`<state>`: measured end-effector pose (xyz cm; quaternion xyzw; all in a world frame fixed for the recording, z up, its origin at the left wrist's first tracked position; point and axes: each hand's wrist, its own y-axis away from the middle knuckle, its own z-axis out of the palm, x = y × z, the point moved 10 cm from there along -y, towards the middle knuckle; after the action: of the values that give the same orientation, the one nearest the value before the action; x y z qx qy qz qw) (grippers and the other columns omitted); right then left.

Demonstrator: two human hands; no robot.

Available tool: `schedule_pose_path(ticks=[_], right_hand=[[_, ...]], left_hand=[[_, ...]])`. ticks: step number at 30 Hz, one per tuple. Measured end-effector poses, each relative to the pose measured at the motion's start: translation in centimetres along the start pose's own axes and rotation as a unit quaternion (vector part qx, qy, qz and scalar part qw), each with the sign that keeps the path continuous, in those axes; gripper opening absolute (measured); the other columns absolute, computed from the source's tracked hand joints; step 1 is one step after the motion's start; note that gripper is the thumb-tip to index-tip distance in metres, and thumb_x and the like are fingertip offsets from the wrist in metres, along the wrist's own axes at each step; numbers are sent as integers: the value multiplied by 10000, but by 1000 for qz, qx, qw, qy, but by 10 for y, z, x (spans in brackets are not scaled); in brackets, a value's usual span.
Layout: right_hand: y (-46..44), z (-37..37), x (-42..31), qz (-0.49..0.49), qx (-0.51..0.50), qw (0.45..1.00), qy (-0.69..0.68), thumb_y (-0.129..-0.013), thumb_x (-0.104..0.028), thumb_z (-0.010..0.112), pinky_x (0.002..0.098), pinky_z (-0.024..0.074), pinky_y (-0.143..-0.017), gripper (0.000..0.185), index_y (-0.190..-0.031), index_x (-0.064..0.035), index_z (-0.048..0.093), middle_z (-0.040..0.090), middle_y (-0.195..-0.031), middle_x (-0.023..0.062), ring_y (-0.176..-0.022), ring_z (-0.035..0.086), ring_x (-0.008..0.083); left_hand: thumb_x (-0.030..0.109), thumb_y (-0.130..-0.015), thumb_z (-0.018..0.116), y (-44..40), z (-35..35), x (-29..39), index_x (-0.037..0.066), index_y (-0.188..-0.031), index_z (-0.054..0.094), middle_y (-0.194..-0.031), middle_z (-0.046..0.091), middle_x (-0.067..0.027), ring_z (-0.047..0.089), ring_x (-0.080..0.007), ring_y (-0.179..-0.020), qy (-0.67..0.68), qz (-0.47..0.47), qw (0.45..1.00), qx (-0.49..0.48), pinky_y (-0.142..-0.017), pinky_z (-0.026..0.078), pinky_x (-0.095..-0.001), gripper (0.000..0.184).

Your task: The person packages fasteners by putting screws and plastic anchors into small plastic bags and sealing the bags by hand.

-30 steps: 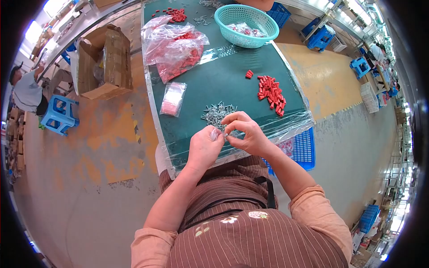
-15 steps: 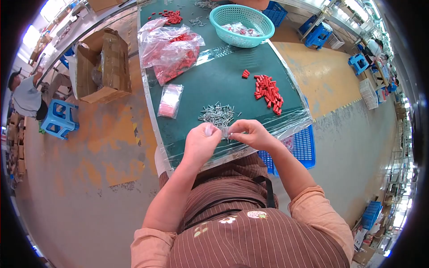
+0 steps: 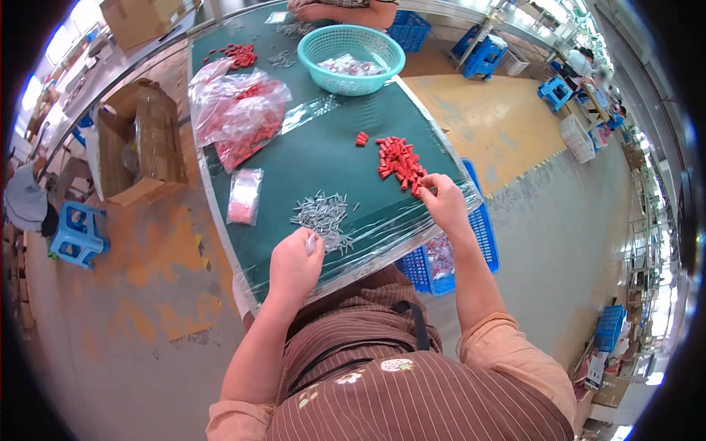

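Note:
My left hand [image 3: 296, 263] is closed around a small clear plastic bag [image 3: 310, 243] at the table's near edge, just below a pile of grey screws [image 3: 322, 214]. My right hand [image 3: 443, 203] reaches the near end of the pile of red plugs [image 3: 399, 161], thumb and forefinger pinched at a red plug; how firmly it is held cannot be made out. A stack of small clear bags [image 3: 244, 196] lies left of the screws. Farther back on the green table [image 3: 323, 140] rests a large plastic bag of red plugs [image 3: 243, 114].
A turquoise basket [image 3: 351, 60] with filled bags stands at the back right. Across the table are another person's arms [image 3: 346, 13]. A blue crate [image 3: 482, 239] sits below the right edge. At left are a cardboard box [image 3: 141, 143] and a blue stool [image 3: 78, 234].
My right hand has left my left hand and moved right to the red plugs. My left hand keeps the small bag. The camera view has shifted, so the table appears farther left and lower.

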<state>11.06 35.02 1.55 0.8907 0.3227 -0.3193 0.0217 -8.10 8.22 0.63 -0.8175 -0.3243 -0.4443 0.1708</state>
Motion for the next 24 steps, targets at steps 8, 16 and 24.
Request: schedule_pose_path(ticks=[8, 16, 24], right_hand=[[-6, 21, 12, 9, -36, 994, 102, -836, -242, 661, 447, 517, -814, 303, -1039, -25, 606, 594, -1002, 184, -919, 631, 369], [-3, 36, 3, -84, -2, 990, 115, -810, -134, 619, 488, 522, -740, 137, -887, -27, 580, 588, -932, 208, -824, 627, 410], [12, 43, -10, 7, -88, 974, -209, -801, -65, 704, 278, 524, -698, 191, -972, -13, 637, 611, -861, 72, -777, 648, 144]], left_hand=[[168, -867, 653, 1, 16, 7, 1, -860, 625, -763, 641, -218, 633, -393, -731, 16, -7, 999, -28, -647, 490, -434, 170], [152, -849, 656, 4, 14, 8, 0, -831, 643, -677, 644, -128, 618, -213, -620, -7, 0, 1000, 3, -622, 490, -338, 153], [161, -822, 674, -2, 10, 1, -1, -830, 653, -701, 641, -158, 614, -243, -634, 8, -41, 999, 24, -636, 494, -352, 164]])
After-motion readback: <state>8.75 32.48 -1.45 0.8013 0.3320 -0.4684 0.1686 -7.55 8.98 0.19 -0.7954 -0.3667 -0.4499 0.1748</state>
